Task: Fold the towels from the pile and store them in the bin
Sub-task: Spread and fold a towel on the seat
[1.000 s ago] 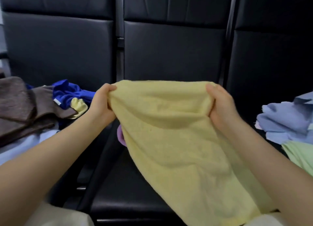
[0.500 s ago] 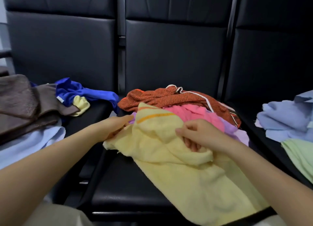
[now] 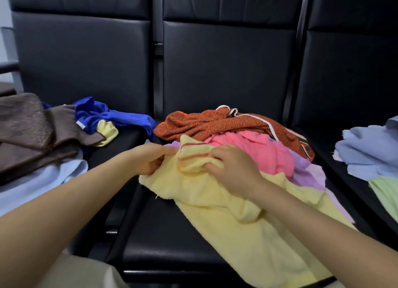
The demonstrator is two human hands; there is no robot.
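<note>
A pale yellow towel (image 3: 247,227) with an orange stripe lies crumpled on the middle black seat, its long end trailing toward me. My left hand (image 3: 148,158) grips its left edge. My right hand (image 3: 232,169) clutches the bunched striped end from above. Behind them sits the pile: an orange-brown cloth (image 3: 215,124), a pink towel (image 3: 265,152) and a lilac one (image 3: 308,175). No bin is in view.
On the left seat lie brown towels (image 3: 28,132), a blue cloth (image 3: 107,117), a small yellow cloth (image 3: 107,131) and a pale blue sheet (image 3: 38,182). The right seat holds light blue towels (image 3: 370,152) and a green one (image 3: 385,197). Black seat backs (image 3: 226,67) rise behind.
The yellow towel, held up and stretched a second ago, has come down onto the seat. My hands have moved closer together at its striped end, uncovering the pile behind.
</note>
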